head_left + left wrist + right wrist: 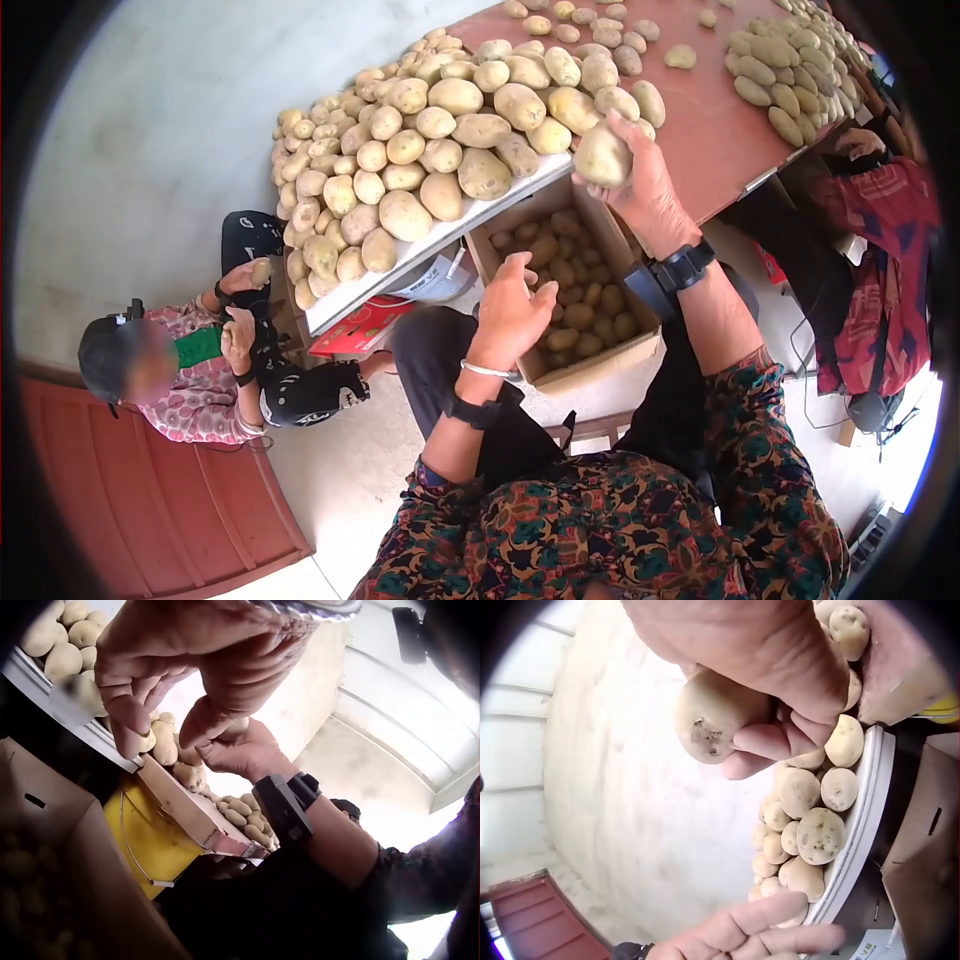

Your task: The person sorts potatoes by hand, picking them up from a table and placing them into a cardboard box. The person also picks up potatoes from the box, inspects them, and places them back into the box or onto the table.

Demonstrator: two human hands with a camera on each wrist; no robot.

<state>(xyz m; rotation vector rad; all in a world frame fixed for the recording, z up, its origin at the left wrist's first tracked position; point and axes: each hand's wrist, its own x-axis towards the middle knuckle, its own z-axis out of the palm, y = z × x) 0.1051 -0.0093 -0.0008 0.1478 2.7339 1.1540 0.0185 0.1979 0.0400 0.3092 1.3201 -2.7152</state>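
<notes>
My right hand (648, 192) grips a large pale potato (603, 155) just above the near edge of the heap. In the right wrist view a dark, rough blemish marks the end of this potato (705, 712). My left hand (512, 318) holds nothing, its fingers loosely bent over the left side of a cardboard box (600, 368). Many potatoes (585, 300) lie inside that box, between my knees. Right in front of both hands a big heap of potatoes (440, 150) covers the white-edged tabletop (420, 268).
A red tabletop (700, 130) continues to the right, with another potato heap (800, 75). On the left sits a person (200, 370) holding a small potato (261, 272). Another person's red patterned sleeve (880, 270) shows at right. A yellow bucket (150, 840) stands beneath the table.
</notes>
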